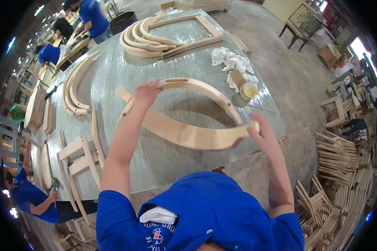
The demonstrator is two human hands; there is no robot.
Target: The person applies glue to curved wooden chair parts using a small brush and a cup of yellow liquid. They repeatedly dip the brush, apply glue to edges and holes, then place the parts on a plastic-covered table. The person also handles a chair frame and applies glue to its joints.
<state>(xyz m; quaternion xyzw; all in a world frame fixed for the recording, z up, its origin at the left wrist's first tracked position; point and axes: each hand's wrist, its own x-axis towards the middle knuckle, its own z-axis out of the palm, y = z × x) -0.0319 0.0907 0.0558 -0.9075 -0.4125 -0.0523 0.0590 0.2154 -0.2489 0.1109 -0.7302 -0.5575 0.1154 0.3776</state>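
- A worker in a blue shirt holds two curved wooden chair parts, fitted into one loop, just above the workbench (163, 58), a long table under a glossy, streaked sheet.
- The left hand (145, 93) is closed over the far-left corner of the loop, where the upper curved piece (205, 90) meets the lower one; fingers are wrapped round the wood, the thumb side hidden.
- The right hand (262, 136) is pressed against the near-right end of the lower curved piece (188, 134), palm and fingers flat on the end grain and edge rather than curled round it; how firmly it holds cannot be told.
- The loop hangs over the bench's near half, tilted, casting a shadow on the sheet beneath it.
- Beyond the loop, at the bench's far end, lies a stack of bent wooden arcs (144, 39) inside a straight-railed frame.
- To the right of the loop, near the bench's right edge, are white rags (232, 62) and a small glue pot (250, 90) with a thin stick beside it.
- Left of the loop, more curved strips (73, 90) lie nested on the bench, and ladder-like chair frames (77, 159) rest at its near-left corner.
- Past the bench's right edge, piles of wooden chair parts (337, 184) cover the floor.
- Other workers in blue stand at the bench's far-left and near-left sides.
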